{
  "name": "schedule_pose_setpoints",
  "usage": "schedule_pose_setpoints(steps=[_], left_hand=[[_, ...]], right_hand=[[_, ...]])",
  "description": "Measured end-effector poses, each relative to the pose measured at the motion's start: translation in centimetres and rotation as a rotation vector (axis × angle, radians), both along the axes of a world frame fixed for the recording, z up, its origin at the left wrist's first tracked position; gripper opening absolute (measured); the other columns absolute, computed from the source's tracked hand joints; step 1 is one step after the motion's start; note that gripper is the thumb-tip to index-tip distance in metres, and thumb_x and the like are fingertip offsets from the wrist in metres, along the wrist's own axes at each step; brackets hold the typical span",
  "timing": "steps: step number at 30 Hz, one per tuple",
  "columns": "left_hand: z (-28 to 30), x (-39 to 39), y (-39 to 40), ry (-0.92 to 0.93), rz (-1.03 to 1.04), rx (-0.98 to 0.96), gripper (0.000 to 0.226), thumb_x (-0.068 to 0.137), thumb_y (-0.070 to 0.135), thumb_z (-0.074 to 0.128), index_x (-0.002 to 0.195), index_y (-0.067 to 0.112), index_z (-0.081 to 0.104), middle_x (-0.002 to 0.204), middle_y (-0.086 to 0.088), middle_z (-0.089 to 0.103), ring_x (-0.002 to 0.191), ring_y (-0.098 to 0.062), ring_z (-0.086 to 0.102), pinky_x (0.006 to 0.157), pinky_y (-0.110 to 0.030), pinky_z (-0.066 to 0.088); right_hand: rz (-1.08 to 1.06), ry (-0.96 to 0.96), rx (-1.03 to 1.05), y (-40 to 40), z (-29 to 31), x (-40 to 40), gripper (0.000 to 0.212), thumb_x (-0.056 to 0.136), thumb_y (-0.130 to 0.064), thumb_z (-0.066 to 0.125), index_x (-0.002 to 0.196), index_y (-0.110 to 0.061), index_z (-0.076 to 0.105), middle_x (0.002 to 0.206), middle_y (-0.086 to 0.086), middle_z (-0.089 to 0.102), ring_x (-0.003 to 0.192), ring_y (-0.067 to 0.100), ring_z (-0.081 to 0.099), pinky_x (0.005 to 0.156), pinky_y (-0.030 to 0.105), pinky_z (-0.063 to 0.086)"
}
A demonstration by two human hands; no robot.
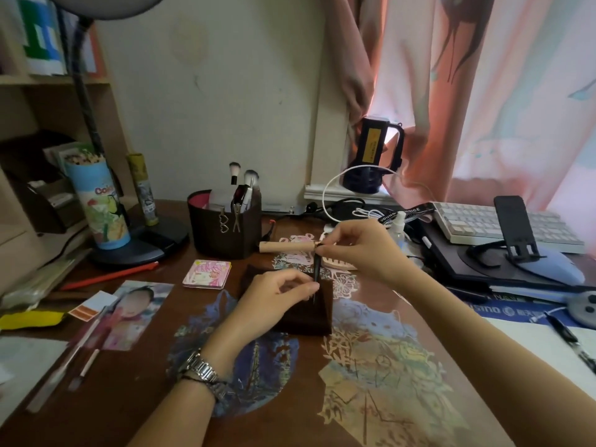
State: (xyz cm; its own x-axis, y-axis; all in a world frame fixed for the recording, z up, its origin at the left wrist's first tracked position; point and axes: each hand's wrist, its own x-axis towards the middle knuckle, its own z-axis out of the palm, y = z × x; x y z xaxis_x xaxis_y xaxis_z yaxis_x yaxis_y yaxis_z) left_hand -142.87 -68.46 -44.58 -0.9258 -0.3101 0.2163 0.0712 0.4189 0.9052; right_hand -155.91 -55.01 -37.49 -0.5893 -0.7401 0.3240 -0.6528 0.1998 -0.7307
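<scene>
My left hand [277, 298], with a metal watch on its wrist, pinches the lower end of a thin black stick [317, 269] above a dark brown box [322, 314] on the desk. My right hand [358, 250] pinches the stick's upper end, where it meets a beige wooden handle [285, 246] lying crosswise. The stick stands nearly upright between both hands. Its lower tip is partly hidden by my left fingers.
A dark brush holder [222, 227] stands behind the hands, a pink card [206, 274] left of the box. A lamp base [142, 243], pencil tube [96, 201] and red pen [109, 276] lie left. Keyboard [503, 227], phone stand [516, 230] and black pen [571, 340] sit right.
</scene>
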Motion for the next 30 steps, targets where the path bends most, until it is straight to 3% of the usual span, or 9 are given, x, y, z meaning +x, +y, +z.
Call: schedule_pose_setpoints(steps=[7,11,13,16,21,26,30], left_hand=[[-0.1,0.1,-1.7,0.031,0.127,0.008,0.013,0.086,0.032,0.068,0.083,0.021,0.073,0.079,0.004,0.072,0.08,-0.009,0.067,0.077,-0.024,0.049],[-0.1,0.3,-2.5,0.036,0.173,-0.052,0.011,0.087,0.032,0.067,0.083,0.022,0.072,0.077,0.003,0.07,0.079,-0.011,0.065,0.073,-0.022,0.048],[0.1,0.5,-2.7,0.038,0.188,-0.069,0.011,0.088,0.031,0.066,0.086,0.021,0.072,0.078,0.004,0.07,0.078,-0.008,0.064,0.071,-0.018,0.047],[0.4,0.8,-3.1,0.035,0.21,-0.104,0.011,0.088,0.03,0.065,0.09,0.021,0.072,0.079,0.006,0.07,0.077,-0.004,0.062,0.067,-0.013,0.045],[0.3,1.0,-3.8,0.017,0.243,-0.155,0.012,0.088,0.032,0.065,0.092,0.024,0.072,0.08,0.006,0.07,0.078,-0.005,0.062,0.072,-0.019,0.048],[0.1,0.9,-4.1,-0.009,0.265,-0.233,0.013,0.089,0.033,0.064,0.095,0.024,0.071,0.081,0.008,0.069,0.077,-0.003,0.061,0.072,-0.019,0.048],[0.0,0.8,-4.4,-0.006,0.269,-0.235,0.015,0.089,0.032,0.064,0.098,0.022,0.071,0.083,0.008,0.069,0.081,-0.004,0.062,0.077,-0.024,0.051]], right_hand=[[0.014,0.017,-0.031,-3.0,0.1,0.8,0.008,0.078,-0.018,0.075,0.078,-0.014,0.069,0.068,-0.004,0.068,0.058,0.007,0.061,0.061,0.023,0.053],[0.065,-0.05,0.032,-3.7,0.7,0.4,0.013,0.079,-0.018,0.074,0.09,-0.014,0.068,0.079,0.002,0.07,0.073,0.025,0.068,0.074,0.04,0.057],[0.103,-0.064,0.091,-4.0,1.3,0.2,0.016,0.079,-0.02,0.074,0.093,-0.015,0.069,0.083,0.005,0.071,0.074,0.027,0.068,0.074,0.038,0.057],[0.142,-0.029,0.185,-4.5,2.2,-0.2,0.017,0.079,-0.024,0.075,0.093,-0.016,0.072,0.078,0.0,0.072,0.071,0.014,0.066,0.07,0.027,0.054],[0.176,0.054,0.294,-5.5,3.1,-0.5,0.015,0.08,-0.028,0.072,0.09,-0.017,0.073,0.072,-0.007,0.069,0.07,0.005,0.064,0.076,0.025,0.053],[0.226,0.127,0.406,-6.3,3.5,-0.7,0.016,0.083,-0.029,0.069,0.093,-0.016,0.072,0.073,-0.01,0.067,0.063,-0.005,0.06,0.065,0.015,0.046],[0.259,0.175,0.465,-6.9,3.6,-1.0,0.017,0.085,-0.03,0.066,0.095,-0.016,0.071,0.079,-0.009,0.068,0.074,0.004,0.063,0.071,0.018,0.05]])
